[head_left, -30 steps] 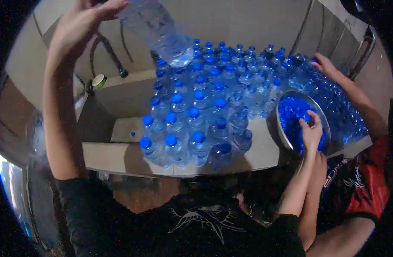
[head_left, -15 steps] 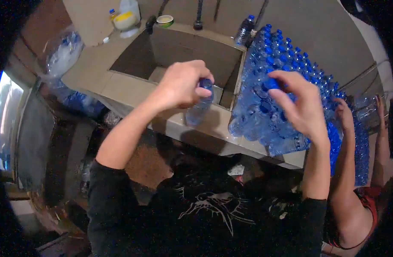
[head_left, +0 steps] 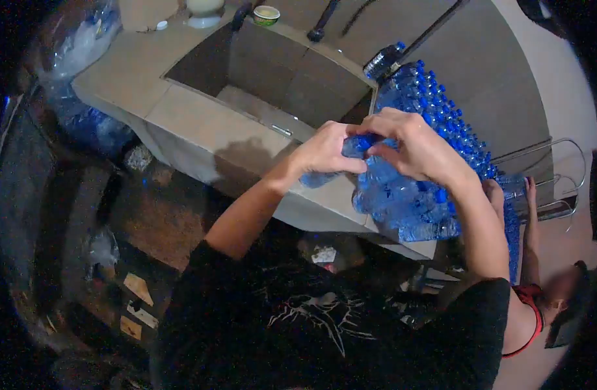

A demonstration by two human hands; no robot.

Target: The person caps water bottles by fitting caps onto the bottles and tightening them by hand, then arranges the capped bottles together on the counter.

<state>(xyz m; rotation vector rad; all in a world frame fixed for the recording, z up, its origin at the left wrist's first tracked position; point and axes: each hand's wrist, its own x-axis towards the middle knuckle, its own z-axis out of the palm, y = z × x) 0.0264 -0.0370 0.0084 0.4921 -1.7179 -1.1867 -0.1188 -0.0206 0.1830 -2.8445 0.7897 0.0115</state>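
Observation:
My left hand (head_left: pixel 328 149) is wrapped round a clear plastic bottle (head_left: pixel 319 179) at the counter's front edge, beside the sink. The bottle leans, its top towards the right. My right hand (head_left: pixel 402 142) meets the left one there, thumb and fingers closed on the blue cap (head_left: pixel 367 142) at the bottle's top. The fingers partly hide the cap and neck. Just right of and below my hands, a tight group of filled bottles (head_left: pixel 393 198) with blue caps covers the counter's right end.
The sink (head_left: pixel 272 78) is set into the tiled counter (head_left: pixel 201 130). At its back rim are a small tub (head_left: pixel 266 15) and a dark-looking bottle (head_left: pixel 384 60). Plastic bags (head_left: pixel 84 58) hang at the left. At the right, another person's arm (head_left: pixel 531 227) reaches towards more bottles.
My hands have come together: the left moved right with the bottle, which now tilts, and the right moved left onto its cap. The view has shifted.

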